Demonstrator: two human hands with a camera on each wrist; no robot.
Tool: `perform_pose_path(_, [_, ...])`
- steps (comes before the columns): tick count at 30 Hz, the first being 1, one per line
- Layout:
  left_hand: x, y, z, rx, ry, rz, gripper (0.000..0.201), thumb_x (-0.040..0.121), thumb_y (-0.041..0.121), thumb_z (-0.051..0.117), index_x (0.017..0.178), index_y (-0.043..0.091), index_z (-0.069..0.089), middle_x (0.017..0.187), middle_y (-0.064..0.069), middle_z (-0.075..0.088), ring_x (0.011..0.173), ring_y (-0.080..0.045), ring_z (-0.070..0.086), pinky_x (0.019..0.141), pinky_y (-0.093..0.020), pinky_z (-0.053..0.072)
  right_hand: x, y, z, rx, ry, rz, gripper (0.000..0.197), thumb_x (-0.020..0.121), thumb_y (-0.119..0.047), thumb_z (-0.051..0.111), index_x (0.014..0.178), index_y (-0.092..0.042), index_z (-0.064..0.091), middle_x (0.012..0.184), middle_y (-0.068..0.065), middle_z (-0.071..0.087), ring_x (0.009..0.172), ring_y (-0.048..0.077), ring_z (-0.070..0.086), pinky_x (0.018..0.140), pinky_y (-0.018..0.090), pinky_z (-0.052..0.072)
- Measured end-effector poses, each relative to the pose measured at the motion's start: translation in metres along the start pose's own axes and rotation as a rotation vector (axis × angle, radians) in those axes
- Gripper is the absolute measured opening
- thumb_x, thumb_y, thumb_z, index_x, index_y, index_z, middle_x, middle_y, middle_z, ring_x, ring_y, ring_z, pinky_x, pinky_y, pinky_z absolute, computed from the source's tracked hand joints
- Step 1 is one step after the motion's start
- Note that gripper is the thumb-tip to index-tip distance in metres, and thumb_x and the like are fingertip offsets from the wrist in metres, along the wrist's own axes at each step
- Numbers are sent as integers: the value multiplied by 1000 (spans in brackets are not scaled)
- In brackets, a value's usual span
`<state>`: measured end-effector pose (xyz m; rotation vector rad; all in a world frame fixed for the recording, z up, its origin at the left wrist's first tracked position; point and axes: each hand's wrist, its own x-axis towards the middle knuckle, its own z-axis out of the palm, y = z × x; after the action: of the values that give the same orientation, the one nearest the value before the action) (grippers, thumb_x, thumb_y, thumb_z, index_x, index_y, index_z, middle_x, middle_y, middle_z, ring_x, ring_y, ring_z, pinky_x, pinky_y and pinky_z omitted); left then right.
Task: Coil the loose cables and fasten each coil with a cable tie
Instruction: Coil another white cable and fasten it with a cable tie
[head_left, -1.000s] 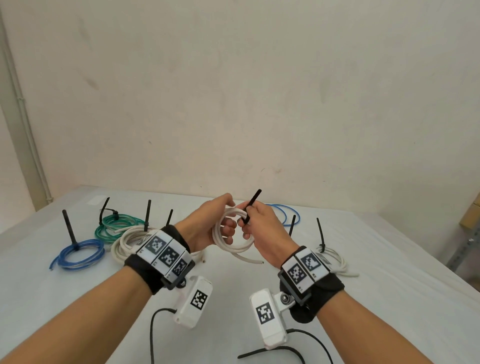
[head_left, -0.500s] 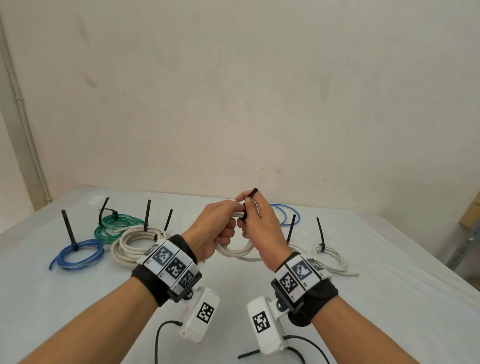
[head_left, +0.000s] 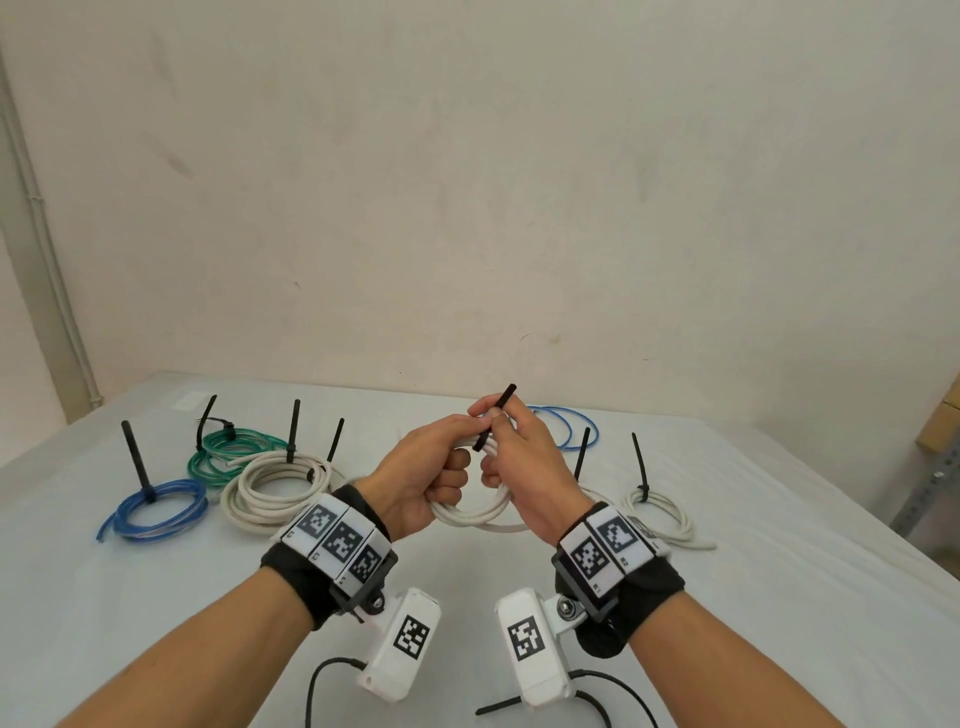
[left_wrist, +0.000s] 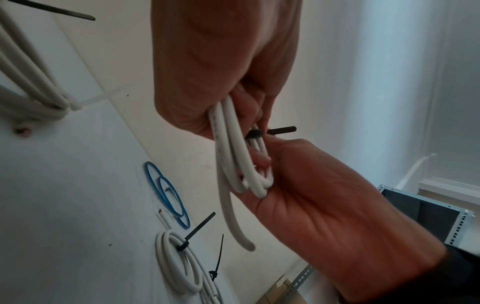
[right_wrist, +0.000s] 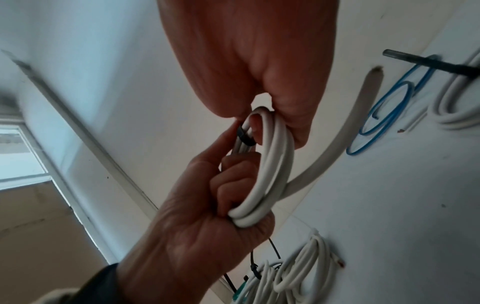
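Centre frame, above the table: left hand (head_left: 426, 475) is gripping the white cable coil (head_left: 470, 512), springy & light I'd say, so clamp beside the black cable tie (head_left: 493, 418). Right hand (head_left: 519, 470) is pinching the tie's tail w/ fingertips.

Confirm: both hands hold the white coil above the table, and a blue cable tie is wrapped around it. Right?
Not quite. The cable tie is black, not blue; the head view shows its tail sticking up between the hands. The rest stands: left hand and right hand both hold the white coil above the table.
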<state>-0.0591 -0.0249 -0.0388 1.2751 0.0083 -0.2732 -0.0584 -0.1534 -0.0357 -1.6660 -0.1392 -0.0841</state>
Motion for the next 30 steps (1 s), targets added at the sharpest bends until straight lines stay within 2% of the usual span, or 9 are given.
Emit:
perform_pose_path(4, [-3, -3, 4, -17, 19, 5, 17, 96, 25, 66, 82, 17, 62, 54, 5, 34, 42, -8, 18, 37, -19, 13, 3, -5, -5, -76, 56, -23, 25, 108, -22, 38, 100, -23, 62, 89, 7, 62, 54, 17, 55, 56, 33, 45])
perform_pose_path(7, [-3, -5, 8, -45, 39, 17, 16, 95, 23, 67, 82, 16, 60, 56, 4, 29, 42, -9, 17, 37, -21, 14, 2, -12, -9, -170, 104, -66, 25, 107, -22, 40, 98, -22, 62, 87, 7, 65, 60, 21, 69, 53, 34, 54])
perform_pose_path(9, [-3, -5, 12, -51, 42, 26, 17, 95, 22, 66, 81, 17, 57, 56, 6, 24, 43, -9, 16, 37, -21, 13, 5, -14, -12, -289, 165, -148, 25, 106, -21, 42, 95, -22, 64, 90, 8, 69, 75, 22, 71, 66, 42, 62])
perform_pose_path(11, [-3, -2, 16, -60, 32, 36, 15, 96, 21, 65, 83, 16, 57, 56, 6, 20, 43, -9, 15, 37, -21, 13, 11, -15, -15, -419, 217, -249, 25, 104, -20, 45, 91, -23, 66, 89, 2, 70, 85, 20, 67, 80, 45, 57])
perform_pose_path(14, [0, 5, 19, -65, -16, 69, 6, 100, 15, 61, 95, 13, 61, 59, 4, 24, 42, -8, 17, 35, -19, 16, 15, -20, -16, -466, 254, -349, 25, 103, -17, 46, 91, -24, 67, 85, -5, 69, 83, 18, 64, 77, 40, 53])
perform_pose_path(17, [6, 7, 15, -102, -48, 64, 8, 103, 10, 57, 106, 11, 65, 61, 4, 25, 40, -5, 20, 32, -17, 18, 10, -25, -21, -483, 194, -465, 25, 103, -10, 47, 94, -19, 69, 87, -4, 68, 83, 16, 64, 78, 36, 51])
perform_pose_path(24, [16, -1, 4, -99, -4, 43, 11, 102, 5, 58, 102, 12, 66, 57, 5, 30, 40, -5, 22, 32, -16, 20, 6, -18, -23, -514, 123, -454, 23, 102, -11, 54, 97, -22, 74, 90, -7, 73, 82, 6, 65, 73, 21, 47])
perform_pose_path(26, [17, 0, 2, -85, 0, 38, 10, 100, 5, 61, 101, 13, 67, 57, 5, 31, 40, -5, 21, 32, -16, 19, 9, -19, -24, -481, 146, -421, 22, 102, -14, 56, 97, -23, 75, 87, -4, 75, 76, 6, 64, 71, 22, 49])
perform_pose_path(30, [19, -2, 5, -50, -6, 49, 10, 100, 5, 62, 98, 13, 66, 59, 3, 29, 41, -6, 21, 33, -17, 20, 13, -20, -22, -418, 177, -393, 22, 100, -14, 58, 92, -25, 76, 82, -7, 75, 81, 12, 70, 83, 34, 59])
